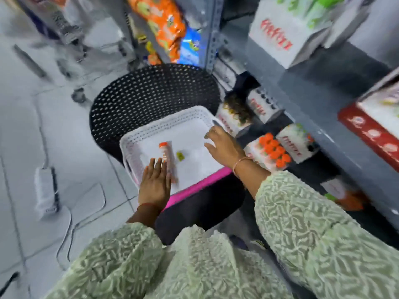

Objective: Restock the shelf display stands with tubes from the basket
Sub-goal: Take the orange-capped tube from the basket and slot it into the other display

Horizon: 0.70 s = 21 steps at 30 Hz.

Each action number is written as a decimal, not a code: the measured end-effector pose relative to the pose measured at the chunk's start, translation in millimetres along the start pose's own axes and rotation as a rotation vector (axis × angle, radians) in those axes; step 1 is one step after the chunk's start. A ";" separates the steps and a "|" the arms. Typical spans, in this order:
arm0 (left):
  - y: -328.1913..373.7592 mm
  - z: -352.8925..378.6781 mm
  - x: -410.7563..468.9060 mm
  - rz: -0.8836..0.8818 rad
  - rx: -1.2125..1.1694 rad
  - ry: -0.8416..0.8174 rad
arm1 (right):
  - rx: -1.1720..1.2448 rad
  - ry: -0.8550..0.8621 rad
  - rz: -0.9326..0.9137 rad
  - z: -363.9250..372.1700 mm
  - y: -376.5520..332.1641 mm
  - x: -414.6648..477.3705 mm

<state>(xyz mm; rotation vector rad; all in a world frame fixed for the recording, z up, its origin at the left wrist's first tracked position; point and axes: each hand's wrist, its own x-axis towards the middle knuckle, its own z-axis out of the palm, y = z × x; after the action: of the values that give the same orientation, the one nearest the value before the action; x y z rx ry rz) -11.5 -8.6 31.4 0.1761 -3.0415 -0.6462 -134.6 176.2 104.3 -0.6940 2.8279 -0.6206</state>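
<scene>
A white perforated basket (164, 126) rests on a black mesh seat. Inside it lies one tube with an orange cap (169, 160), and a small green piece (179, 156) lies beside it. My left hand (154, 184) hovers flat over the basket's near edge, fingertips just touching or next to the tube, holding nothing. My right hand (223, 145) is spread open above the basket's right rim, empty. On the shelf to the right stands a white display stand filled with orange-capped tubes (274, 151). The picture is blurred by motion.
Grey metal shelves (306, 98) run along the right with more white display boxes (278, 33). Orange and blue snack bags (166, 24) hang at the back. A black mesh chair (138, 93) holds the basket. A power strip (45, 190) and cables lie on the tiled floor.
</scene>
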 end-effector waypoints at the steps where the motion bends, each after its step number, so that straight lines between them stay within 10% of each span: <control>1: -7.7 4.1 -3.2 -0.042 0.013 -0.011 | 0.015 -0.058 0.018 12.9 -3.2 9.7; 6: -29.3 28.0 -27.0 -0.195 0.069 -0.052 | 0.149 -0.314 0.099 76.8 -20.1 50.3; 21: -33.9 35.1 -32.7 -0.223 0.080 -0.087 | 0.705 -0.145 0.587 120.1 -33.8 62.2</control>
<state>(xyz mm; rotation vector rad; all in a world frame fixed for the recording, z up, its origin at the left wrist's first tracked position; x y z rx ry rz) 22.8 -21.4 -14.6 0.5090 -3.1618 -0.5561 -145.3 76.9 7.1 0.1978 2.2441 -1.2572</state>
